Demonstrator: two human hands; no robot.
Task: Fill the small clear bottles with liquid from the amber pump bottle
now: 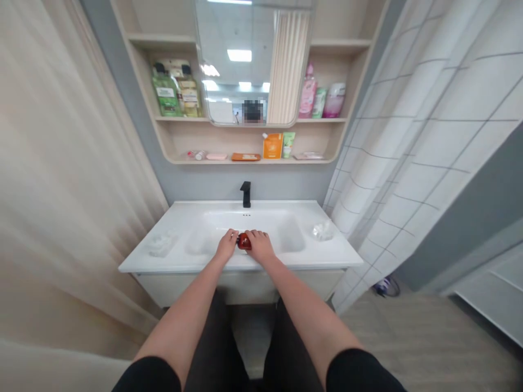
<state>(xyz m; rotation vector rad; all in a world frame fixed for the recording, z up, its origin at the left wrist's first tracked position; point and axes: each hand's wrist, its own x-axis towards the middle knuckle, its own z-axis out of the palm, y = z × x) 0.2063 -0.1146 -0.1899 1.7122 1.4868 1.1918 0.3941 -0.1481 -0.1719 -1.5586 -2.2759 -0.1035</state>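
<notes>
A small, glossy red-brown bottle [244,242] lies on its side in the air over the front of the white sink [294,231]. Wrapped round its body from the right is my right hand [260,244]. At its dark cap end, which points left, my left hand [227,243] has its fingers closed on the cap [237,239]. Whether the cap is loose or fixed I cannot tell. Behind both hands rises the black faucet [245,194].
Crumpled clear plastic [323,231] rests on the counter's right side, with another clear plastic piece [162,243] on the left. Above is a mirror cabinet [180,161] whose shelves hold several bottles [166,92], tubes and an orange pouch [272,146]. Curtains [61,163] hang at both sides.
</notes>
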